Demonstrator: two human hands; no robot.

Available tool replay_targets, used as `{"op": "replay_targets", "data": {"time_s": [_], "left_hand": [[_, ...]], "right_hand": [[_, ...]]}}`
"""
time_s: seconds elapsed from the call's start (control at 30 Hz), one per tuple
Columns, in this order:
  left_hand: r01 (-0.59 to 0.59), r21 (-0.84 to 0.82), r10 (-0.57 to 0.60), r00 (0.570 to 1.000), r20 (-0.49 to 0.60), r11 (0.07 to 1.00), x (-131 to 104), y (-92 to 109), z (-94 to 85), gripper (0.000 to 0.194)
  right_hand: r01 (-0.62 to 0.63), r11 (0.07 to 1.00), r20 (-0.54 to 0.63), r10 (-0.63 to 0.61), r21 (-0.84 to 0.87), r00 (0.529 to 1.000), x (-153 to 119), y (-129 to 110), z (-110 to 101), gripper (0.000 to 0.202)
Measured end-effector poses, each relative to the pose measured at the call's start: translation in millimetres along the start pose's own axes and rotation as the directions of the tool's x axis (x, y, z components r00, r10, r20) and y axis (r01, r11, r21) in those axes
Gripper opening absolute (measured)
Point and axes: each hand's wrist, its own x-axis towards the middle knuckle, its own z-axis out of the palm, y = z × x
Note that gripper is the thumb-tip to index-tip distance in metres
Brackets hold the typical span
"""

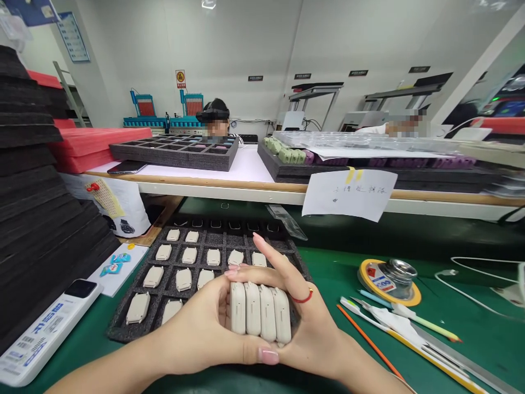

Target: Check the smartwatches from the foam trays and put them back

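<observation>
Between my two hands is a row of several beige watch cases [260, 312], standing on edge side by side with their narrow sides toward me. My left hand [205, 328] wraps round them from the left, its thumb along the bottom. From the right, my right hand [314, 323] presses against the row; one of its fingers points up and it wears a red ring. Just beyond my hands lies a black foam tray [117, 330], partly hidden by them. More beige watch cases [138, 308] sit singly in its compartments.
A tall stack of black foam trays [24, 219] and a long white device [45, 339] stand left. At right are a glass bottle [402, 271] in a yellow-rimmed tape roll, tweezers and pens [410, 328]. A shelf [229, 189] crosses ahead; a person [215, 117] sits behind it.
</observation>
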Motion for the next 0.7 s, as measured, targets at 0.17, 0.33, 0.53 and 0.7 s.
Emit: {"op": "replay_targets", "data": {"time_s": [0.17, 0.33, 0.53, 0.7], "left_hand": [[0.005, 0.076, -0.006, 1.0, 0.004, 0.997, 1, -1, -2.4, 0.041], [0.01, 0.094, -0.012, 1.0, 0.024, 0.996, 1, 1, -4.3, 0.043], [-0.055, -0.044, 0.057, 0.997, 0.055, 0.998, -3, -4, -9.2, 0.047], [-0.014, -0.041, 0.017, 0.997, 0.077, 0.999, -3, -6, -12.3, 0.046]], "right_hand": [[0.029, 0.999, 0.01, -0.029, -0.018, 1.0, -2, 3, 0, 0.107], [0.05, 0.997, 0.02, -0.049, -0.063, 0.999, -1, 2, 0, 0.1], [0.196, 0.94, 0.06, -0.187, -0.278, 0.981, 0, -2, -2, 0.094], [0.222, 0.93, 0.08, -0.208, -0.293, 0.975, -1, 2, -4, 0.092]]}}
